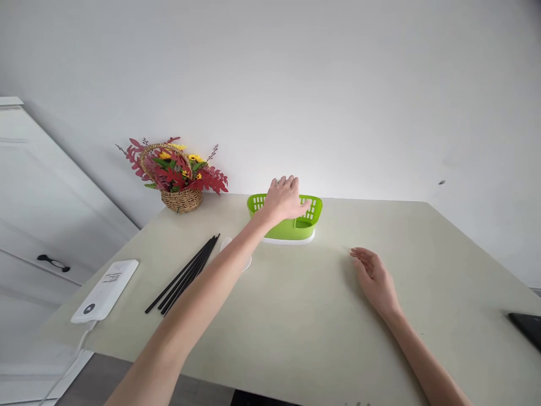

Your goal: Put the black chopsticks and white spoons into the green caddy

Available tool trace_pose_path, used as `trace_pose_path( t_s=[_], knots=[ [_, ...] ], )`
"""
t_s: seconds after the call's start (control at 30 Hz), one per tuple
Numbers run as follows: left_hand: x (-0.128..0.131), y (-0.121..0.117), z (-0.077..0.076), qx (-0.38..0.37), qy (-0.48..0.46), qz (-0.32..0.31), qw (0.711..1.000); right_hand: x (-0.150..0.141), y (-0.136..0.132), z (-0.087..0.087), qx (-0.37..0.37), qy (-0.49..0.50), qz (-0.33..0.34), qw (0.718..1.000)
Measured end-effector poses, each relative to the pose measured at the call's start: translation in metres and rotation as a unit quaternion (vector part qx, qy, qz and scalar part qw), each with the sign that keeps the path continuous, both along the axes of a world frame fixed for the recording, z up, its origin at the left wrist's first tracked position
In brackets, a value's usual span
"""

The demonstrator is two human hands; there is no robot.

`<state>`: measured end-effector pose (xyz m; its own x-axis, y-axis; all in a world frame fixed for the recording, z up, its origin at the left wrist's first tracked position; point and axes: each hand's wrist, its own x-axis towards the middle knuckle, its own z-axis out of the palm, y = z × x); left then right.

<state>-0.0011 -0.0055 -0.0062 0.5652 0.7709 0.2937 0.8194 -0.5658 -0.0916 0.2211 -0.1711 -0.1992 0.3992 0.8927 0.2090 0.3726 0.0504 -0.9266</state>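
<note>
My left hand [284, 198] is over a green plastic basket [279, 230] with slotted walls, a divider and a white base. Its fingers stretch toward the back rim, the thumb spread to the right. Whether the palm touches the basket is hidden. My right hand [374, 276] rests on its side on the table to the right, fingers loosely bent and apart, with nothing in it. Under my left forearm, a white spoon-like piece [226, 243] shows only in part. Several black chopsticks [186, 276] lie in a loose bundle left of that forearm.
A wicker basket [181, 201] of red leaves and yellow flowers stands at the back left. A white power strip-like box [105, 290] with a cable lies at the table's left edge. A black flat object [527, 328] is at the far right. The wall borders the table [313, 316] behind.
</note>
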Motion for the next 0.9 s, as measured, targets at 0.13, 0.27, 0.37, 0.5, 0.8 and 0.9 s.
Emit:
trace_pose_path(
  t_s=[0.13, 0.27, 0.37, 0.5, 0.8, 0.9],
  knots=[
    [-0.02, 0.015, 0.004, 0.007, -0.006, 0.007, 1.0, -0.001, -0.001, 0.002, -0.012, -0.004, -0.003, 1.0],
    [-0.036, 0.025, 0.008, 0.012, -0.004, 0.021, 1.0, -0.001, -0.002, 0.003, -0.016, -0.011, -0.002, 1.0],
    [-0.046, 0.031, 0.01, 0.006, 0.003, 0.027, 1.0, 0.0, -0.002, 0.003, -0.019, -0.011, 0.0, 1.0],
    [-0.061, 0.043, 0.014, -0.018, 0.021, 0.043, 0.999, 0.0, -0.001, 0.003, -0.02, -0.015, 0.003, 1.0],
    [-0.111, 0.064, 0.025, -0.074, 0.046, 0.082, 0.993, -0.001, -0.001, 0.007, -0.053, -0.025, -0.003, 0.998],
    [-0.127, 0.067, 0.025, -0.07, 0.05, 0.087, 0.992, 0.0, -0.001, 0.007, -0.045, -0.03, -0.001, 0.999]
  ],
)
